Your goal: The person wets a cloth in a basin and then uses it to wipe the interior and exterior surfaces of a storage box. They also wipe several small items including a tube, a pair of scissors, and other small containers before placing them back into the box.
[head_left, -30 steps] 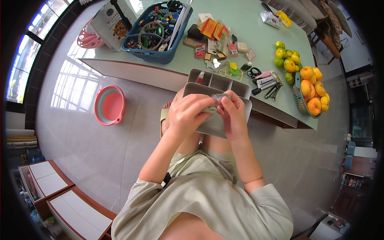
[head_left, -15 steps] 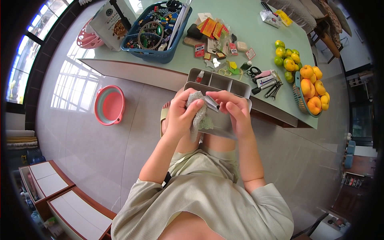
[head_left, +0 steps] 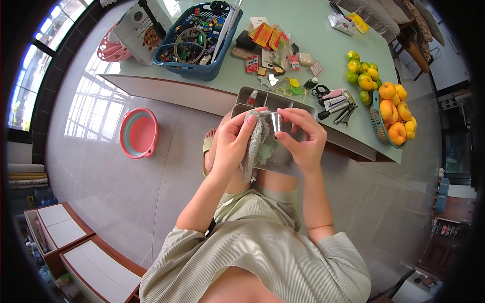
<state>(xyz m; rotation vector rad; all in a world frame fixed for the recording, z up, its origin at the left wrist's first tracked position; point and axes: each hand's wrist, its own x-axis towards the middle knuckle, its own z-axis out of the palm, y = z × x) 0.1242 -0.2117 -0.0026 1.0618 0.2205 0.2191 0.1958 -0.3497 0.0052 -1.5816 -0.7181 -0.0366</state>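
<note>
Bunched in my left hand (head_left: 233,141) is a grey and pale green cloth (head_left: 261,146), its end hanging down over my lap. My right hand (head_left: 307,139) pinches a small shiny silver metal cylinder (head_left: 276,122) between thumb and fingers. The cylinder stands nearly upright against the cloth's right side; what it belongs to I cannot tell. Beneath both hands a grey compartment tray (head_left: 284,157) lies over my thighs, reaching to the table edge. In one of its far compartments is a small clear bottle with red (head_left: 252,97).
On the pale green table (head_left: 298,12) stand a blue basket of small parts (head_left: 212,70), scattered packets (head_left: 263,35), scissors (head_left: 321,91), nail clippers (head_left: 345,115), green citrus (head_left: 365,81) and a basket of orange fruit (head_left: 389,123). A pink basin (head_left: 154,132) sits on the floor at left.
The metal cylinder has turned from slanting to nearly upright and moved slightly right. My right fingers have closed around it, and more of the cloth shows below my left hand.
</note>
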